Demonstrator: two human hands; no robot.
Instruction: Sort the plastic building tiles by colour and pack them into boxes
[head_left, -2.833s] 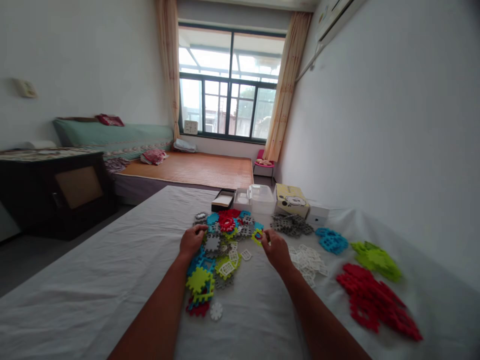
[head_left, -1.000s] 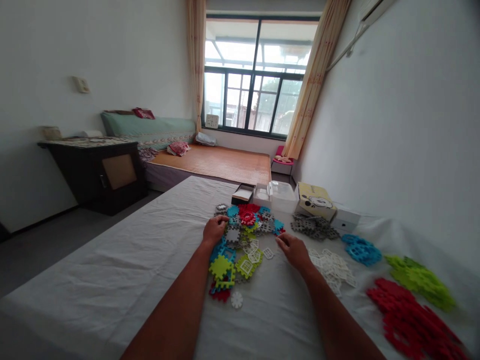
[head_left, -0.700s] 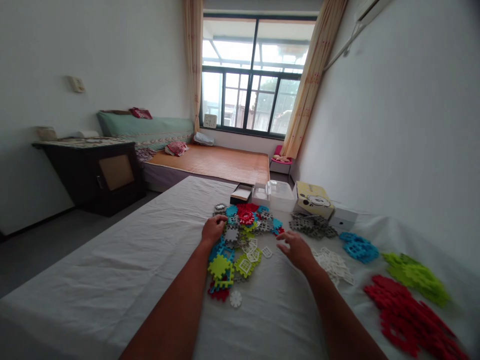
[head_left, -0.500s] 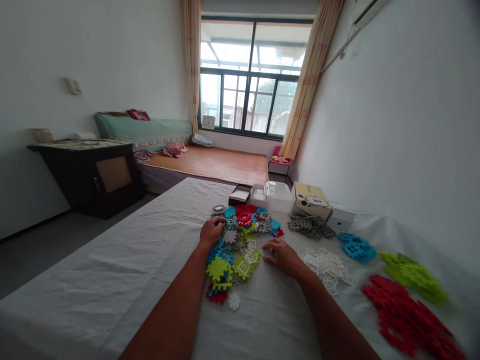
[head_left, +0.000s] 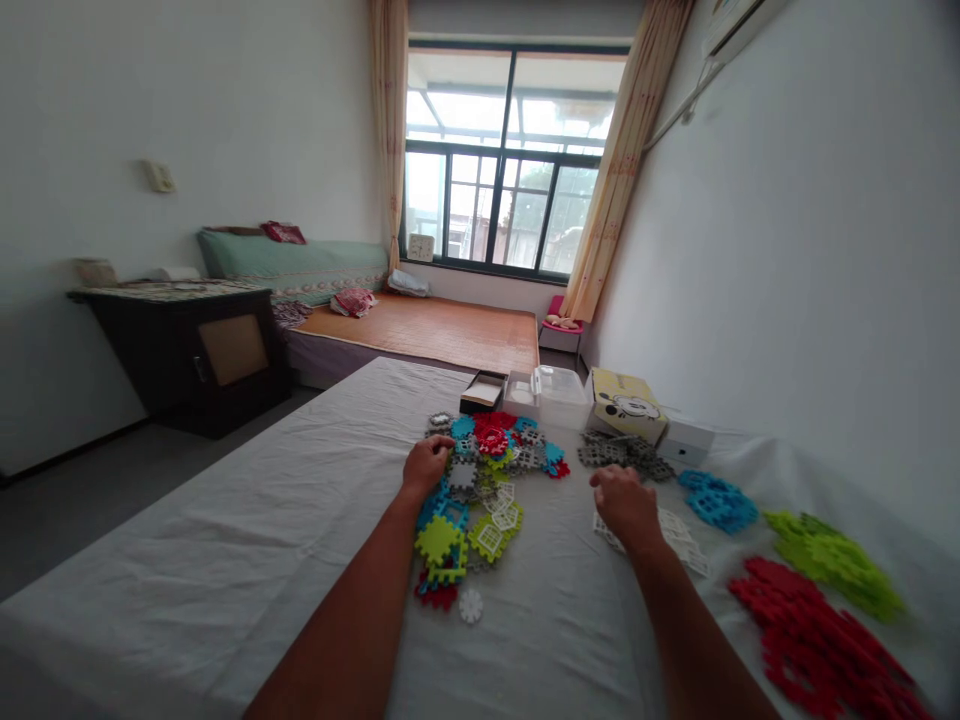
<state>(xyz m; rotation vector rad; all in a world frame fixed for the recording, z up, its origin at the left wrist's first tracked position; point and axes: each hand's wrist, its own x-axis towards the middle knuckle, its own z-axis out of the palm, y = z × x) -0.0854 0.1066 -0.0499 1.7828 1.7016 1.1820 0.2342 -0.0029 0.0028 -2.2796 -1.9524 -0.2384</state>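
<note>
My left hand [head_left: 426, 463] rests with curled fingers on the left edge of a mixed heap of coloured interlocking tiles [head_left: 491, 450]. What is under its fingers is hidden. My right hand [head_left: 626, 505] hovers with its fingers curled down over the near edge of the white tile pile [head_left: 681, 545]. Whatever it holds is out of sight. A yellow-green tile [head_left: 437, 538] and a white round piece [head_left: 470, 605] lie near my left forearm.
To the right, on the white sheet [head_left: 225, 560], lie sorted piles of grey [head_left: 626, 455], blue [head_left: 716, 500], green [head_left: 832, 560] and red [head_left: 817, 625] tiles. A yellow box [head_left: 626, 402], a clear container [head_left: 551, 392] and small boxes stand behind. A dark cabinet [head_left: 187, 350] stands at the left.
My right hand went left onto a loose white tile beside the mixed heap, then moved right to the white pile. That tile is gone from its spot. My left hand stayed put.
</note>
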